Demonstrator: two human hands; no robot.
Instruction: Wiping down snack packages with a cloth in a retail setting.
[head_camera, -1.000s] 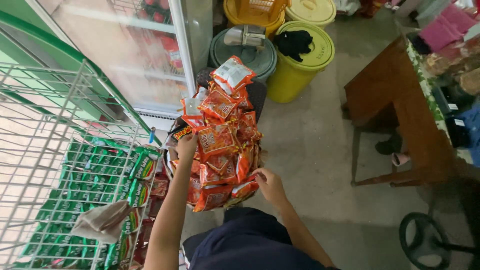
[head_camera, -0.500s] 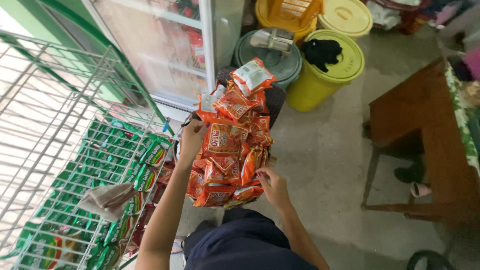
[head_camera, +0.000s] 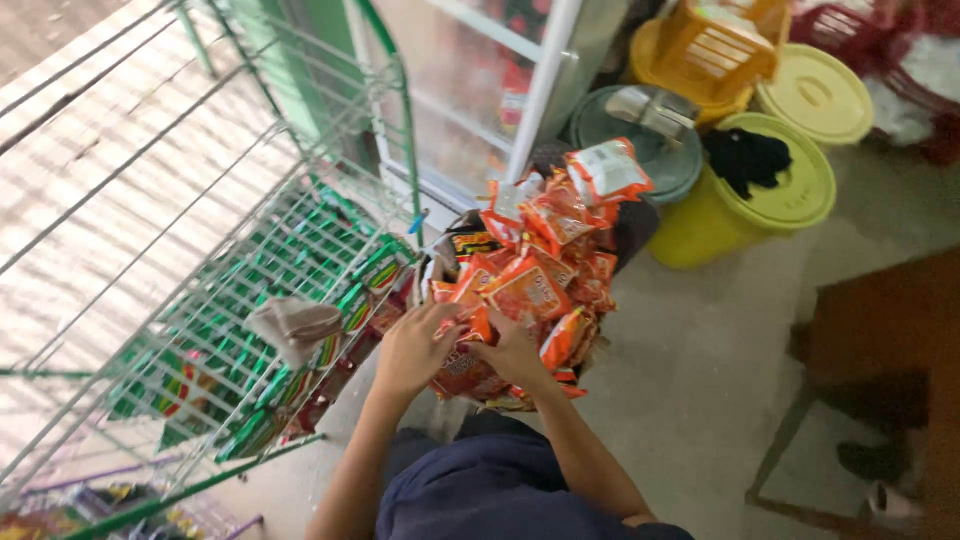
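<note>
A heap of orange snack packets (head_camera: 545, 270) is piled in front of me on a dark seat. My left hand (head_camera: 418, 345) and my right hand (head_camera: 512, 352) meet at the near edge of the heap. Both sets of fingers curl around an orange packet (head_camera: 470, 325) at the bottom front. One packet with a white back (head_camera: 607, 170) sticks up at the top of the pile.
A white wire rack (head_camera: 200, 300) with green packets (head_camera: 300, 300) and a brown cloth (head_camera: 295, 325) stands at my left. Behind the heap are a glass-door fridge (head_camera: 480, 90), a grey bin (head_camera: 640, 135), yellow lidded bins (head_camera: 770, 190) and a brown wooden table (head_camera: 890, 330) at right.
My view has swung left and nearer to the rack. My left hand dropped from the upper packets to the heap's front, and both hands came together on one packet.
</note>
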